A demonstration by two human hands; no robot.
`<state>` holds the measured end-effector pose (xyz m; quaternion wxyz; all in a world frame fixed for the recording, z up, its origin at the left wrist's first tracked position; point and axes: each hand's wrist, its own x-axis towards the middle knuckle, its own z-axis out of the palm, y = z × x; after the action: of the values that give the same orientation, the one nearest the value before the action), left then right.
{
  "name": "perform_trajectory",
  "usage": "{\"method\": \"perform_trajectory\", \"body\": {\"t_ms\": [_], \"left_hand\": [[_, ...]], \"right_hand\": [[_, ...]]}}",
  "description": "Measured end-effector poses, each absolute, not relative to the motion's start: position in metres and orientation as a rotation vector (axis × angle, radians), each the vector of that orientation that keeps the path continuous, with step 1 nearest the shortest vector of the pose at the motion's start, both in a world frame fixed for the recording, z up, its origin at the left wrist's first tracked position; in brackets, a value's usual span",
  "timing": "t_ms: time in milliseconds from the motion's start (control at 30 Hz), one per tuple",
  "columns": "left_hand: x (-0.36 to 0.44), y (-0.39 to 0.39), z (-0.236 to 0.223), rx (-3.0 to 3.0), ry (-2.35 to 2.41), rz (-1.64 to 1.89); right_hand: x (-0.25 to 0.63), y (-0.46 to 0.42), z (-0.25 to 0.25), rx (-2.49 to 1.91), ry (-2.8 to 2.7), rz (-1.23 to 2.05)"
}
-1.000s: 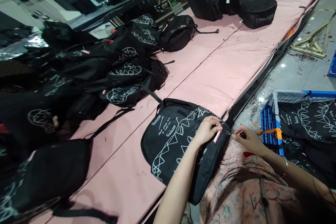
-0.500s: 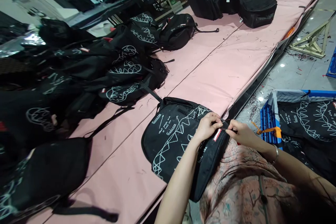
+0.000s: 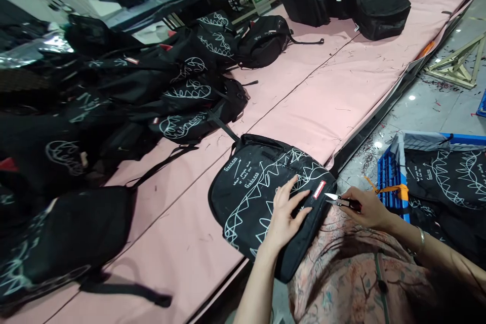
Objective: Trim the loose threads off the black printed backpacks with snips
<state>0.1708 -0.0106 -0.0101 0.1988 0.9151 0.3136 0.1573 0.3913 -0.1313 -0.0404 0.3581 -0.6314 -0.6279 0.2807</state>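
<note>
A black backpack [image 3: 246, 207] printed with white zigzag lines and words lies at the front edge of the pink-covered table, partly overhanging it. My left hand [image 3: 287, 212] rests on its front with the fingers spread, holding nothing. Beside the hand, a small red-and-white label [image 3: 319, 190] sits on the bag. At the bag's right edge, my right hand [image 3: 364, 207] grips a pair of thread snips [image 3: 337, 200], their pale pointed blades aimed at the bag just below the label.
Many black printed bags [image 3: 186, 86] are heaped along the table's left side. Another backpack [image 3: 83, 243] lies front left, its strap trailing. Black bags [image 3: 383, 10] stand far back. A blue crate [image 3: 391, 182] holding printed bags stands right. Thread scraps litter the pink cover [image 3: 299, 106].
My left hand has moved from the label down and left onto the bag's front, its fingers spreading. My right hand has drawn back from the edge, and the snips' blades now show clearly.
</note>
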Motion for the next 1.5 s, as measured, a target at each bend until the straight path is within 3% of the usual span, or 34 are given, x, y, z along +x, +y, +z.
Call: {"method": "perform_trajectory", "body": {"t_ms": [200, 467, 733, 900, 1067, 1233, 1500], "left_hand": [[0.181, -0.03, -0.019, 2.718, 0.955, 0.83], [0.186, -0.033, -0.009, 2.764, 0.886, 0.985], [0.175, -0.038, -0.008, 2.549, 1.029, 1.08], [0.174, -0.063, 0.003, 2.563, 1.047, 0.708], [0.17, -0.088, -0.017, 2.694, 1.335, 0.301], [0.161, -0.096, -0.039, 2.737, 1.501, 0.263], [0.162, -0.098, -0.038, 2.713, 1.528, 0.248]], "right_hand": [[0.374, -0.123, -0.03, -1.737, -1.851, 0.549], [0.35, -0.112, -0.027, -1.857, -1.987, 0.375], [0.368, -0.111, -0.035, -1.724, -1.635, 0.579], [0.421, -0.091, -0.049, -1.629, -1.429, 0.695], [0.448, -0.069, -0.062, -1.404, -1.6, 0.753], [0.45, -0.051, -0.056, -1.256, -1.804, 0.794], [0.453, -0.021, -0.047, -1.053, -2.095, 0.806]]}}
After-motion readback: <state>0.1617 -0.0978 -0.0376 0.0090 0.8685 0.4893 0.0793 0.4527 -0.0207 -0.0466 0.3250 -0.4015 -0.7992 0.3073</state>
